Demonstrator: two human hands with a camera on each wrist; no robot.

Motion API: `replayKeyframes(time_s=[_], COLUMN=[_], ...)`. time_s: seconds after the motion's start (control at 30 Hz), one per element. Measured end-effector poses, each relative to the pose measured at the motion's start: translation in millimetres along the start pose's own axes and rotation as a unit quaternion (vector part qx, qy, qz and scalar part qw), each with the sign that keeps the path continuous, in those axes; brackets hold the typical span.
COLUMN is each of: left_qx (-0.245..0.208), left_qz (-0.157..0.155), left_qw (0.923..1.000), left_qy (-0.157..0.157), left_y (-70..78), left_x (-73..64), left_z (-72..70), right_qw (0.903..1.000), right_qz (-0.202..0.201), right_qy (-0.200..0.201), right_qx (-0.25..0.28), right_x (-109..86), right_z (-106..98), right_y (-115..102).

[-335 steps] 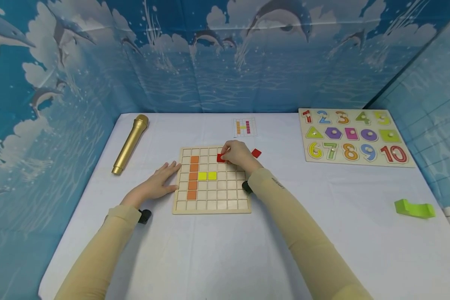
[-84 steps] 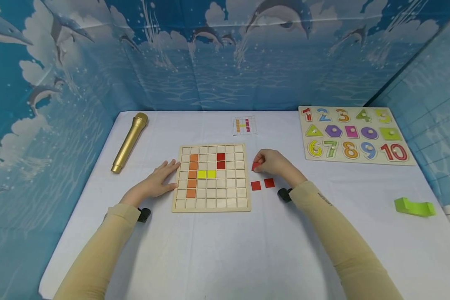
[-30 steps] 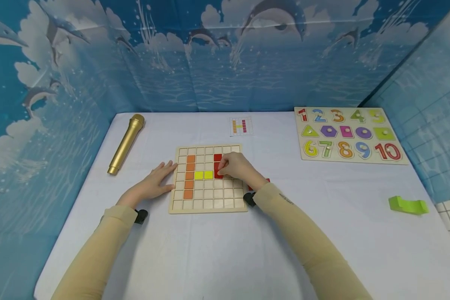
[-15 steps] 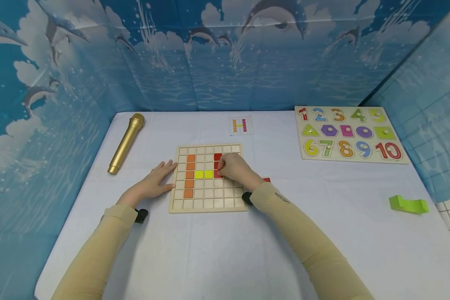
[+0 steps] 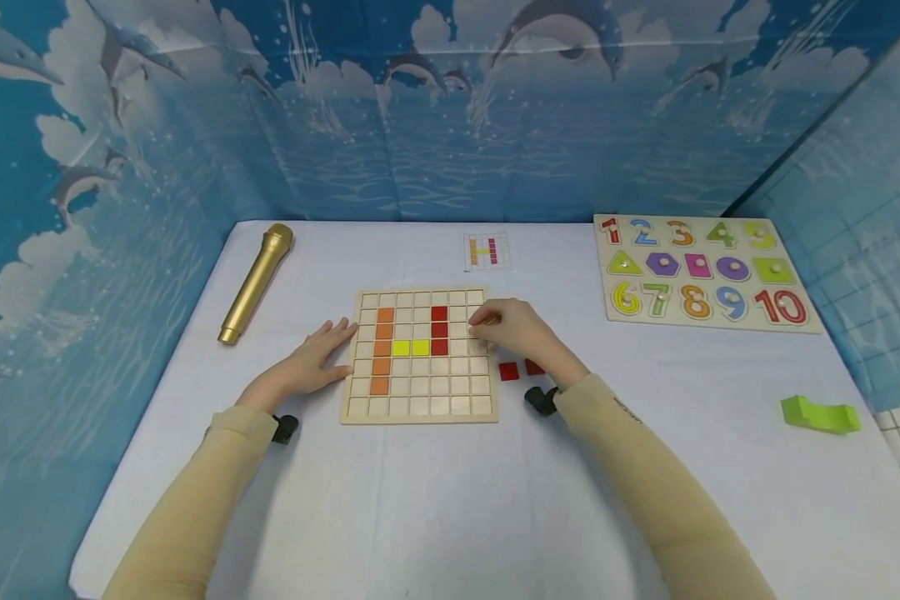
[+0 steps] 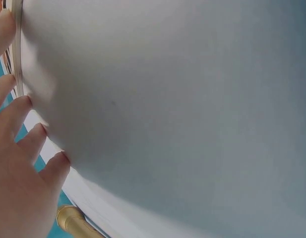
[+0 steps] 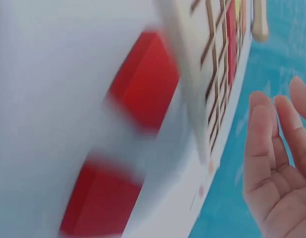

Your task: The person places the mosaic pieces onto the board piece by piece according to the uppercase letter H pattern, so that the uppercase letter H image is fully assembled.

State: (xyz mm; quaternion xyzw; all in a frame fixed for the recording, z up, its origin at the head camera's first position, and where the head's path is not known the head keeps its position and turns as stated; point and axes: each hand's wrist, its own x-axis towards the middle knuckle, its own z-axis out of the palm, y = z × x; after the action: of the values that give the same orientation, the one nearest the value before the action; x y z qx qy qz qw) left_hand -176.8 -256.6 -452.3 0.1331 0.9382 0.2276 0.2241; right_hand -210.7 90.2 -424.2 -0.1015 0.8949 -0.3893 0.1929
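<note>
A wooden grid board (image 5: 420,408) lies mid-table, bearing a column of orange tiles (image 5: 382,348), two yellow tiles (image 5: 410,348) and a column of three red tiles (image 5: 438,331). My left hand (image 5: 303,367) lies with spread fingers, its tips touching the board's left edge. Over the board's right side hovers my right hand (image 5: 521,333); in the right wrist view its fingers are loosely bent and hold nothing. Two loose red tiles, one nearer the board (image 5: 508,372) and one partly behind the right wrist (image 5: 534,367), lie on the cloth.
Behind the board lies a small pattern card (image 5: 487,252). A gold microphone (image 5: 257,283) rests at the left. A number-and-shape puzzle (image 5: 708,271) lies at the back right, with a green curved block (image 5: 821,414) nearer the right edge.
A third red tile now sits in the red column, beside the yellow ones. My right hand has let go of it and moved right. My left hand has stayed at the board's edge.
</note>
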Motion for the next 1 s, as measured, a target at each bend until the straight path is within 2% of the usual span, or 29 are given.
replayKeyframes(time_s=[0.2, 0.37, 0.53, 0.73, 1.0], left_qx=[0.004, 0.0, -0.002, -0.003, -0.004], left_qz=[-0.002, -0.004, -0.004, 0.001, -0.004], left_qw=[1.0, 1.0, 1.0, 1.0, 1.0], left_qy=[-0.001, -0.003, 0.0, -0.001, 0.005], left_y=[0.1, -1.7, -2.2, -3.5, -2.8], left_x=[1.7, 1.9, 1.8, 2.3, 1.2], left_z=[-1.0, 0.5, 1.3, 2.5, 2.5], right_qw=[0.9998, 0.9992, 0.9991, 0.9987, 0.9981], right_qz=[0.015, 0.036, 0.039, 0.049, 0.055], right_qy=[0.013, 0.017, 0.016, -0.005, -0.028], right_qx=[-0.001, -0.009, -0.001, 0.017, 0.008], right_x=[-20.0, -30.9, -36.9, -37.2, -33.6], right_z=[-30.0, -41.5, -44.4, -40.6, -35.4], right_y=[31.0, 54.1, 64.6, 69.7, 76.1])
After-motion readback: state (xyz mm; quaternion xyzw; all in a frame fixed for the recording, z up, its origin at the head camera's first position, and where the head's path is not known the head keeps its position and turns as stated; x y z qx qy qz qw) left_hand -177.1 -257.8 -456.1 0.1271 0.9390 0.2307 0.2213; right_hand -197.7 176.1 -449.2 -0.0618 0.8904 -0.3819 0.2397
